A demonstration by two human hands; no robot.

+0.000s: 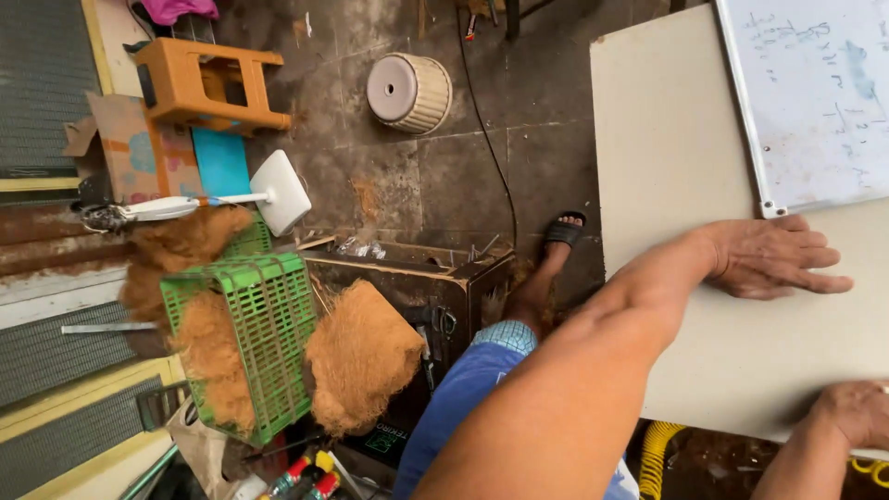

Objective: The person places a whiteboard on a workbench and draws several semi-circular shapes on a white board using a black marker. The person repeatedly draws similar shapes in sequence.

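Note:
A large cream board (667, 167) fills the right side of the head view. My left hand (778, 259) lies flat on it, palm down, with the fingers stretched toward the right. My right hand (857, 412) rests on the board's near edge at the bottom right. Its fingers are cut off by the frame, so its grip is hidden. A whiteboard (815, 102) with a metal frame and faint scribbles lies on the cream board, just beyond my left hand. My leg in blue shorts (463, 398) and a foot in a black sandal (563, 231) show beside the board.
On the stained tile floor lie a green plastic crate (250, 343) with brown coconut fibre (361, 356), a dark wooden box (444, 287), an orange stool (208, 83), a round beige basket (409, 91), a white flat mop (278, 190), a black cable (486, 139) and a yellow coiled hose (656, 454).

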